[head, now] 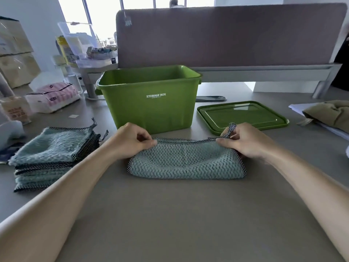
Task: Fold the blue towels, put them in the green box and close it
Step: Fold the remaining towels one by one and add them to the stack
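Observation:
A blue towel (186, 162) with a checked border lies folded in half on the grey table (170, 214), its fold toward me. My left hand (132, 140) pinches its far left corner. My right hand (245, 141) pinches the far right corner by the hanging loop. Behind the towel stands the open green box (151, 103), marked STORAGE BOX. Its green lid (243, 116) lies flat on the table to the right of the box. A stack of several unfolded blue towels (51, 154) sits at the left.
A brown desk divider (226, 36) runs along the back. Packaged goods, a pink-striped pack (54, 95) and clear containers crowd the far left. An olive fabric item (332, 113) rests on papers at the right edge.

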`<act>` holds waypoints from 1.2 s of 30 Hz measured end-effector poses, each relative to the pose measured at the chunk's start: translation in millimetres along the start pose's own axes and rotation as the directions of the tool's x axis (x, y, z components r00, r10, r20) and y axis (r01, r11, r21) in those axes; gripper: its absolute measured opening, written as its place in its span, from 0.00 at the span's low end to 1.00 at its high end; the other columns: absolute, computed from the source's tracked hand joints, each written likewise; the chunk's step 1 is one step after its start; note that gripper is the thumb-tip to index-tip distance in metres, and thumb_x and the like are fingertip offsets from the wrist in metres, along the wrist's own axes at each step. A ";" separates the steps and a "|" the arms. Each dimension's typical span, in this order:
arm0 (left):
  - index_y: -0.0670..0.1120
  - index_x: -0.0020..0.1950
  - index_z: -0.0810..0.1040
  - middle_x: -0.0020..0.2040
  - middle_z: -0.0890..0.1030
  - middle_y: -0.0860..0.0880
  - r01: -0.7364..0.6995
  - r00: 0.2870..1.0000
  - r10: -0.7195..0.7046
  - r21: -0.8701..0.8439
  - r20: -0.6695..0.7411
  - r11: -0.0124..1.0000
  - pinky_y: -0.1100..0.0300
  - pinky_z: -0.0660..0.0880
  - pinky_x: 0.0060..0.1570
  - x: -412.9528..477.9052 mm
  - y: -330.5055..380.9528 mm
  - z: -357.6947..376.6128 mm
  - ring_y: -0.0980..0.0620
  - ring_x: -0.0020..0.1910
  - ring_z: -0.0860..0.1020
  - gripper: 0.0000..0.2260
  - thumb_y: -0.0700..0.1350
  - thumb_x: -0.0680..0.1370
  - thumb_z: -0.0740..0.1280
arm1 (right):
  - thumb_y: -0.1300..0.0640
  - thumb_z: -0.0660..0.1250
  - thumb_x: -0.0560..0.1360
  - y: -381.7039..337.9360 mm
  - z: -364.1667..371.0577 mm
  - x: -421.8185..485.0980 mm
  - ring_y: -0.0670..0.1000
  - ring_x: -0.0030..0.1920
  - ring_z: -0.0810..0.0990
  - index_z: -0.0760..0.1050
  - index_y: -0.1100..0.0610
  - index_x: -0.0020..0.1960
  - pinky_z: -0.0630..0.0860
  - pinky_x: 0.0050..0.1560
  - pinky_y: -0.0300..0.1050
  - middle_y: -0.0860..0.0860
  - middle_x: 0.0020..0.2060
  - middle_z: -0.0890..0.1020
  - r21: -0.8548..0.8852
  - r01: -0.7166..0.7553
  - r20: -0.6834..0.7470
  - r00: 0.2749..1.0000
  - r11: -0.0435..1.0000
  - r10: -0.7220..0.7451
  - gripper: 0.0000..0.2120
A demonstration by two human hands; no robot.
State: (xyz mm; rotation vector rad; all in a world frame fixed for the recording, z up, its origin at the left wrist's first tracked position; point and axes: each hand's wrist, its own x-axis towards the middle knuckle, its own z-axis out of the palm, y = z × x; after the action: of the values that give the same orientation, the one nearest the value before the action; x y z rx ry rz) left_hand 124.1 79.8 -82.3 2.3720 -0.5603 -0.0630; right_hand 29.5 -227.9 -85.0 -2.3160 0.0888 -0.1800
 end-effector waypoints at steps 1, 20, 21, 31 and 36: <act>0.49 0.42 0.86 0.40 0.86 0.51 0.005 1.000 -0.005 -0.004 -0.002 1.000 0.51 0.79 0.55 1.4 -2.3 -0.7 0.50 0.46 0.83 0.07 0.52 0.73 0.75 | 0.51 0.73 0.74 1.6 1.3 1.4 0.54 0.40 0.85 0.81 0.58 0.42 0.78 0.47 0.49 0.52 0.36 0.86 -0.024 0.003 -0.008 1.000 1.000 -0.003 0.10; 0.49 0.40 0.84 0.36 0.83 0.53 -0.009 0.973 0.028 0.084 -0.231 0.996 0.64 0.70 0.37 8.5 -1.3 17.4 0.65 0.36 0.78 0.10 0.54 0.76 0.71 | 0.46 0.69 0.76 0.9 11.4 4.9 0.54 0.45 0.82 0.80 0.58 0.45 0.76 0.45 0.46 0.54 0.41 0.84 -0.255 -0.086 -0.193 0.981 0.963 0.037 0.14; 0.49 0.40 0.84 0.37 0.84 0.52 0.001 0.970 0.021 0.088 -0.243 0.996 0.63 0.70 0.39 8.5 -0.9 17.5 0.61 0.40 0.79 0.11 0.55 0.76 0.71 | 0.46 0.68 0.77 0.2 11.7 4.9 0.54 0.46 0.82 0.80 0.58 0.46 0.76 0.46 0.47 0.54 0.42 0.84 -0.267 -0.090 -0.197 0.980 0.960 0.037 0.14; 0.51 0.48 0.82 0.37 0.84 0.52 0.035 0.968 -0.027 0.027 -0.251 0.999 0.66 0.69 0.36 7.2 -3.4 10.8 0.56 0.37 0.80 0.09 0.50 0.71 0.77 | 0.48 0.71 0.74 -2.6 13.9 4.6 0.55 0.46 0.81 0.79 0.59 0.41 0.77 0.47 0.48 0.53 0.39 0.83 -0.304 -0.139 -0.200 0.977 0.942 0.080 0.14; 0.52 0.52 0.81 0.45 0.83 0.55 -0.023 0.954 0.081 0.199 -0.290 0.980 0.60 0.75 0.45 2.0 2.5 13.0 0.54 0.43 0.79 0.11 0.53 0.72 0.75 | 0.46 0.71 0.73 -7.4 14.3 -0.3 0.55 0.46 0.80 0.77 0.54 0.47 0.73 0.42 0.46 0.49 0.40 0.80 -0.336 -0.155 -0.225 0.971 0.929 0.081 0.12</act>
State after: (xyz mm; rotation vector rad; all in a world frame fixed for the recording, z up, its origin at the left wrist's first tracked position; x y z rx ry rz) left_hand 122.5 69.3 -90.4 2.4889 -0.5003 0.3830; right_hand 31.5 -212.5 -89.2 -2.6314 0.3958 -0.3711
